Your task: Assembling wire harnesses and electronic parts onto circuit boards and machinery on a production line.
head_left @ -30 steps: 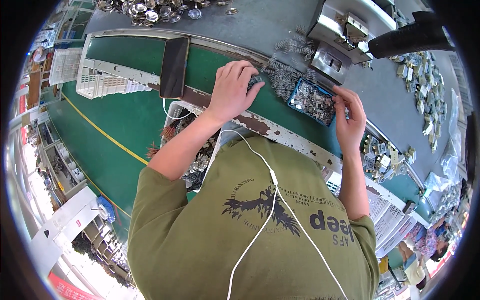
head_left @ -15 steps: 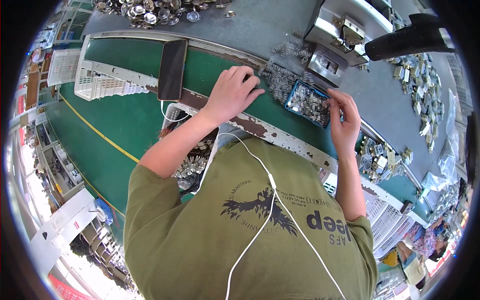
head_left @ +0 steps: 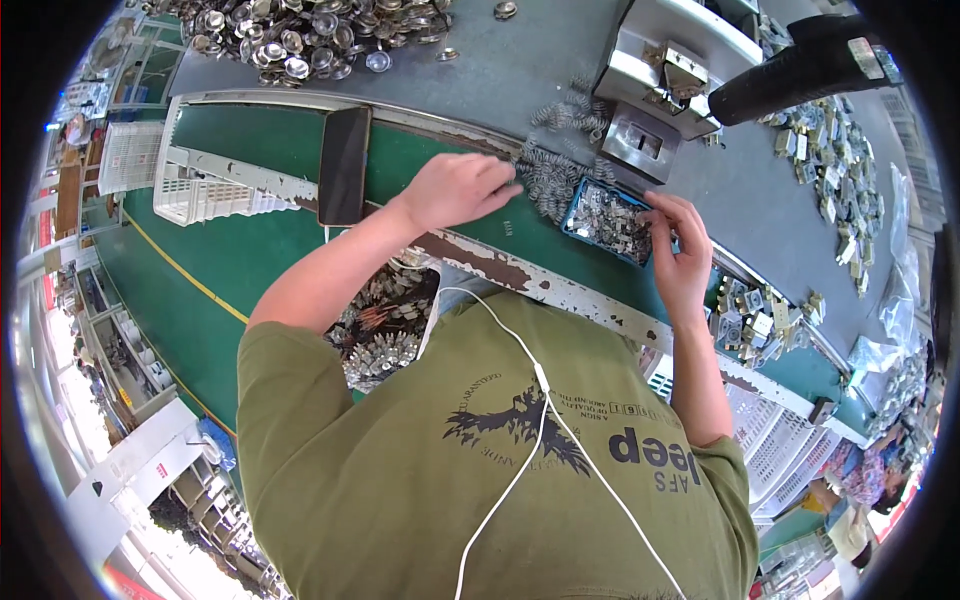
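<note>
Grey desk (head_left: 500, 75): left hand (head_left: 456, 190) half-curled beside coil springs (head_left: 548, 180), right hand (head_left: 684, 252) loosely pinched at blue tray (head_left: 603, 248); can't tell either's hold.

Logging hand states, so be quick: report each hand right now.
Left hand: loosely curled beside the springs; whether it holds anything cannot be told.
Right hand: partly curled at the blue tray; whether it grips anything cannot be told.

The bench (head_left: 480, 85) bears springs (head_left: 548, 178), a blue tray (head_left: 572, 205) — and shiny metal pieces (head_left: 290, 42).
</note>
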### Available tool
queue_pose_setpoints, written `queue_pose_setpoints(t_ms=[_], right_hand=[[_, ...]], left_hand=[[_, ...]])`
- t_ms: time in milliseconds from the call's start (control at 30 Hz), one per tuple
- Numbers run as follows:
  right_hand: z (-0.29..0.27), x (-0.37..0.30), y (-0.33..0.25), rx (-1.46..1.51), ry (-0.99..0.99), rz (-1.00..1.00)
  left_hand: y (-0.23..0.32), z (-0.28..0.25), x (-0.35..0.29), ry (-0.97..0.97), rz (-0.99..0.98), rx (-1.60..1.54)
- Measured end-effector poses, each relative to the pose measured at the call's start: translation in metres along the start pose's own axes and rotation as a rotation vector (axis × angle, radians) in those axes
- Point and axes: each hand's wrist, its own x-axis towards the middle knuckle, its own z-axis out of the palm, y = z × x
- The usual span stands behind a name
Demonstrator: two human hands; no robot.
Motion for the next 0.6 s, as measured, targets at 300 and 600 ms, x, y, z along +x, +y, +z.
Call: queue_pose_setpoints(t_ms=[300, 600], right_hand=[[0.015, 0.01, -0.027, -0.037, -0.037, -0.107], [0.08, 0.01, -0.056, -0.357, -0.39, -0.617]], left_hand=[[-0.005, -0.014, 0.117, 0.323, -0.028, -0.185], [-0.009, -0.021, 0.126, 0.324, 0.212, 0.008]])
